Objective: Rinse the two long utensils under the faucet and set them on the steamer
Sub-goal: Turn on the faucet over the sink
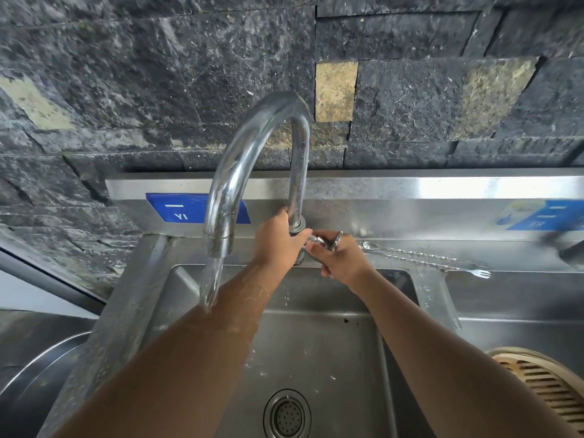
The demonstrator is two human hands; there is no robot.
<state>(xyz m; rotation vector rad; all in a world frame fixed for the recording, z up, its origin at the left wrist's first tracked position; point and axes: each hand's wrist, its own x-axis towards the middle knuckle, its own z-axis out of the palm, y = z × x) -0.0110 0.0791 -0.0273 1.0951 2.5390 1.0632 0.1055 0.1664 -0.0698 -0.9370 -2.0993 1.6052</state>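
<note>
Two long twisted metal utensils (423, 259) lie side by side on the steel ledge behind the sink, right of the faucet; one ends in a small spoon bowl on the left, one in a small fork on the right. The chrome gooseneck faucet (252, 153) runs water into the sink. My left hand (278, 238) wraps the base of the faucet pipe. My right hand (341, 257) grips the round faucet knob (331, 241). The bamboo steamer (546, 384) sits at the lower right, partly out of frame.
The steel sink basin (316, 336) lies below my arms, with a round drain strainer (287, 414) near the bottom. A large metal bowl rim (34, 374) shows at lower left. A rough dark stone wall rises behind the steel backsplash.
</note>
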